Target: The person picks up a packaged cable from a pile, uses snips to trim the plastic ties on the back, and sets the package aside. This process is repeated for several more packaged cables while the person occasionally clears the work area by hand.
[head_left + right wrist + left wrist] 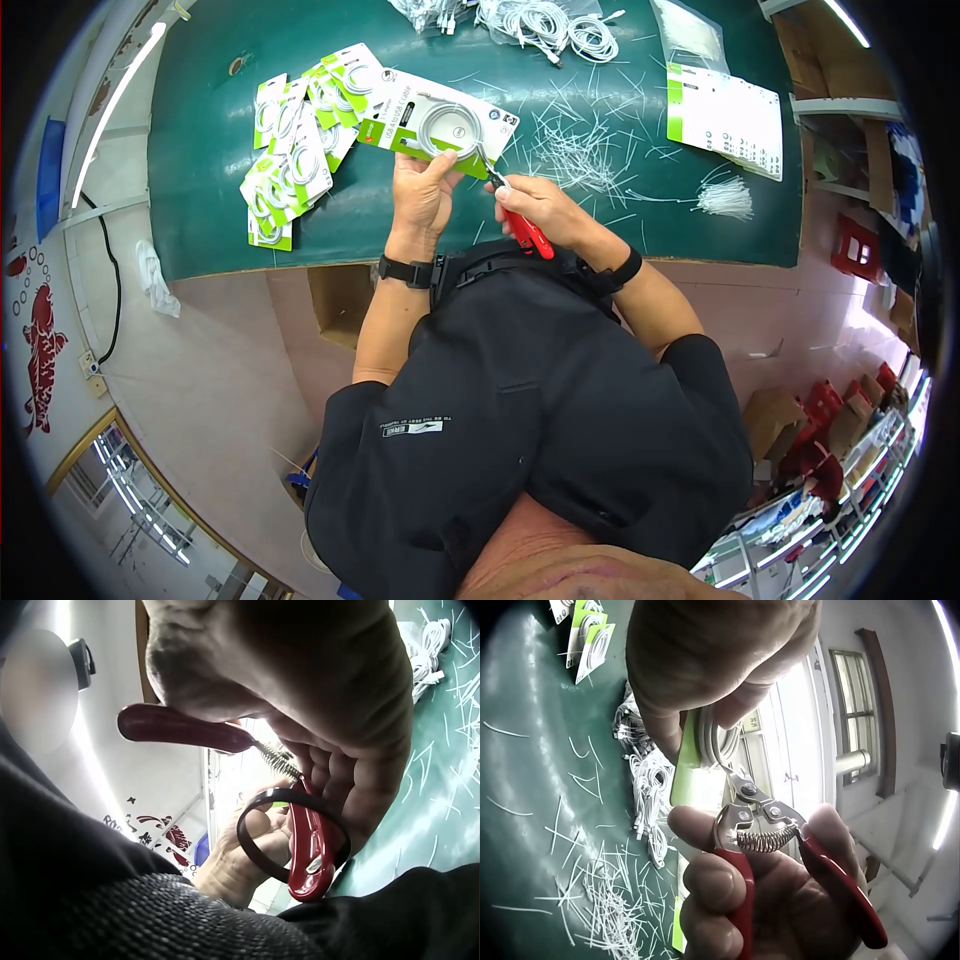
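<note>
In the head view my left hand [420,200] grips the lower edge of a green and white packaging card [395,98], thumb on its front. A coiled white cable [424,122] sits on that card. My right hand [548,208] holds red-handled spring cutters [530,235], their blades at the coil's lower right side. Seen from the left wrist, the cutters [748,791] have a coil spring between spread handles, and the blade tip meets the cable loops [714,739]. From the right wrist, fingers wrap one red handle [307,840]; a dark ring hangs around it.
Carded cables [290,165] lie piled on the green table at left. Scattered white tie strips [580,150] lie right of the card, beside a bundle of ties [725,198]. A stack of blank-looking cards [735,120] sits far right, and loose coiled cables [540,25] lie at the back.
</note>
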`<state>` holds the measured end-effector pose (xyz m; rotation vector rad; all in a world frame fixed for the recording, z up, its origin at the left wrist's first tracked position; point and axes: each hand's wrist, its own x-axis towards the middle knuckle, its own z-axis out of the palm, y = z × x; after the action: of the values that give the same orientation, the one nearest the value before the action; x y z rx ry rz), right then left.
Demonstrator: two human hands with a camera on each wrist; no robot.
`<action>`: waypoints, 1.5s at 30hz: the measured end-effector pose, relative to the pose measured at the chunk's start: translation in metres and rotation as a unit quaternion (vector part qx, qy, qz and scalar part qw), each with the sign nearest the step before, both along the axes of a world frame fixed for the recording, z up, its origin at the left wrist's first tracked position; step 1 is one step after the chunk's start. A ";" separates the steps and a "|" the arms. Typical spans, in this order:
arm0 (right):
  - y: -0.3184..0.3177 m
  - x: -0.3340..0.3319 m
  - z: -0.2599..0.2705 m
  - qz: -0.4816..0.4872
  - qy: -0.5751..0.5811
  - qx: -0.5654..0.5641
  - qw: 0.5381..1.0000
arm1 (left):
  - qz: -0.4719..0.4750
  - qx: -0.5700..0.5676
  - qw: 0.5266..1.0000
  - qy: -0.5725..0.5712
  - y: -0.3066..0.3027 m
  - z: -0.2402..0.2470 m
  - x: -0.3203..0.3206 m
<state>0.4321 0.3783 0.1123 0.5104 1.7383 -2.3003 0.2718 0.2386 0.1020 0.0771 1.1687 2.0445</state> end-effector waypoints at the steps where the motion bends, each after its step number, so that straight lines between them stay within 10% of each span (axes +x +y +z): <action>1: 0.000 0.000 0.000 -0.001 0.000 -0.001 1.000 | 0.001 0.002 1.000 0.003 0.000 0.000 0.000; 16: 0.007 0.001 0.008 -0.042 -0.047 -0.204 0.977 | -0.014 -0.001 1.000 0.026 -0.002 -0.003 0.000; 45: 0.004 -0.002 -0.006 -0.031 -0.007 -0.258 0.966 | 0.038 0.017 0.999 0.022 0.005 0.001 0.001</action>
<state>0.4306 0.3819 0.1068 0.4758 1.0530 -2.6440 0.2724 0.2441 0.1028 0.0960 1.1804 2.1394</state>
